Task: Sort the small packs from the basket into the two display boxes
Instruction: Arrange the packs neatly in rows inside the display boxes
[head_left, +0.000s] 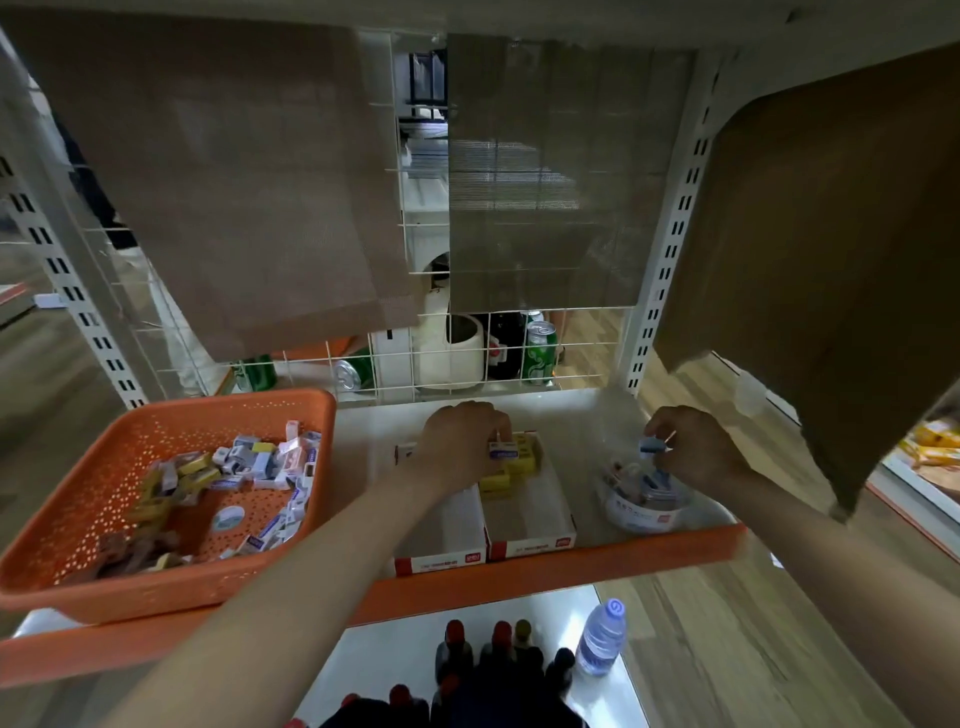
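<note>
A white-and-blue pack (503, 453) is sitting in the grip of the left hand (462, 441), pinched between fingertips and thumb just above the yellow packs (511, 470) that are lying at the far end of the right display box (535, 545). The left display box (441, 558) is standing against it, partly hidden under the forearm. More small packs (249, 467) are lying jumbled in the orange basket (67, 452) at the shelf's left end. The right hand (696, 447) is holding a small blue item (652, 446) in a narrow fingertip grip over a round clear tub (644, 514). All of this is resting on a white shelf (571, 566) with an orange front edge; a water bottle (600, 644) is standing below.
</note>
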